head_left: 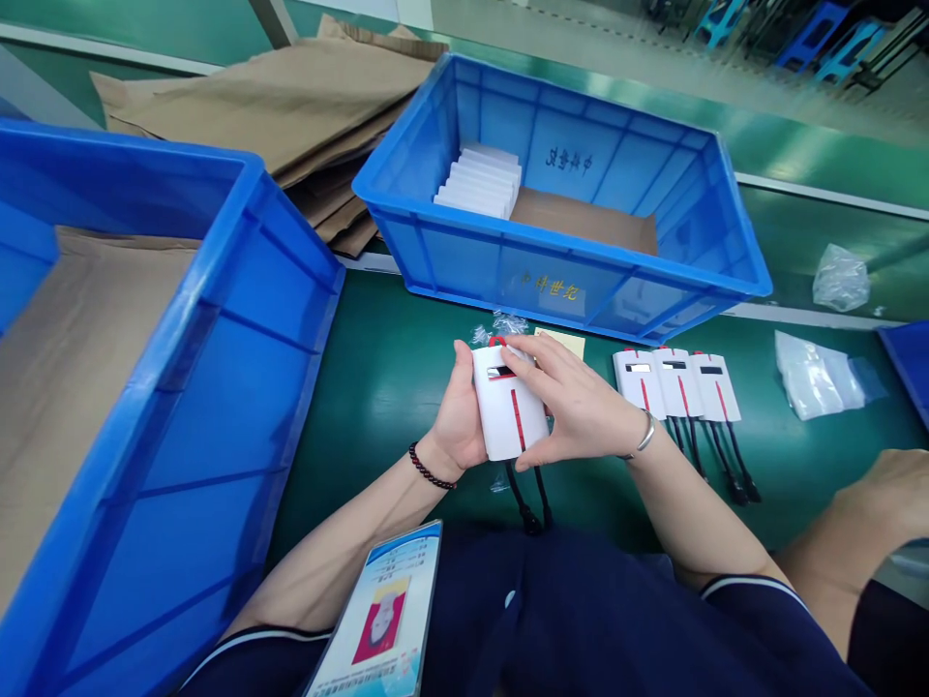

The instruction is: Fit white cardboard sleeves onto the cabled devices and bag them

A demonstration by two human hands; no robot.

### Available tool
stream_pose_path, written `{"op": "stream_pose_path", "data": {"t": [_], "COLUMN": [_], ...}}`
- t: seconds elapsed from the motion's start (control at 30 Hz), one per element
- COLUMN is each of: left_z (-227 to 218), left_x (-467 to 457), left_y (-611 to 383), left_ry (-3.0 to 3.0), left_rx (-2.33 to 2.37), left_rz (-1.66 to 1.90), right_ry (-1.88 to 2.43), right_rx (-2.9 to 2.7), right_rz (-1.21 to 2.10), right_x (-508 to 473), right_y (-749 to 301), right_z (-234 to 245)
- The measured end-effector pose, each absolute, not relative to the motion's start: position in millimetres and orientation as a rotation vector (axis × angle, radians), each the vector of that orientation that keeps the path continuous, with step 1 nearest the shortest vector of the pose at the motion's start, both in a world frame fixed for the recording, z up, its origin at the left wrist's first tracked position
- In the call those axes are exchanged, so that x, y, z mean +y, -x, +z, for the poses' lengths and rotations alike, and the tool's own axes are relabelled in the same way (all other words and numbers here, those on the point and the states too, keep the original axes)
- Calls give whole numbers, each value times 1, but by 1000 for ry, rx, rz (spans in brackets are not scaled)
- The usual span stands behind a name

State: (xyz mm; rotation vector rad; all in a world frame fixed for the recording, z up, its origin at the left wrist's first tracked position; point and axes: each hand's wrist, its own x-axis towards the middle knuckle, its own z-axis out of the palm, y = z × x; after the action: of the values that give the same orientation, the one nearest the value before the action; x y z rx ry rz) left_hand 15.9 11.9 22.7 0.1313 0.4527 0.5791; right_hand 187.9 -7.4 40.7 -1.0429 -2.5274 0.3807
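Note:
A flat white device (508,416) with a red stripe, a small dark window and a red loop at its top is held over the green table. Two black cables (524,503) hang from its lower edge. My left hand (462,421) cradles its left side, the fingers mostly hidden behind it. My right hand (577,402) grips it from the right, with fingers at the top edge and the thumb near the bottom corner. To the right lie three similar white devices (680,385) in a row, their cables towards me.
A blue crate (581,257) at the back holds several white pieces (479,182). Another blue crate (210,416) stands at left, near brown paper sheets (276,106). Plastic bags (817,376) lie at right, where another person's arm (863,523) reaches in.

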Motion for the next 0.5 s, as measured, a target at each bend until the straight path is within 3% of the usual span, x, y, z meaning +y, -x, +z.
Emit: {"op": "stream_pose_path", "data": {"t": [0.5], "left_z": [14], "left_x": [2], "left_y": [-4], "left_ry": [-180], "left_rx": [482], "left_rz": [654], "right_ry": [1037], "right_rx": [-2549], "right_rz": [407], "right_x": [-5], "right_y": [-189], "right_z": [45]}}
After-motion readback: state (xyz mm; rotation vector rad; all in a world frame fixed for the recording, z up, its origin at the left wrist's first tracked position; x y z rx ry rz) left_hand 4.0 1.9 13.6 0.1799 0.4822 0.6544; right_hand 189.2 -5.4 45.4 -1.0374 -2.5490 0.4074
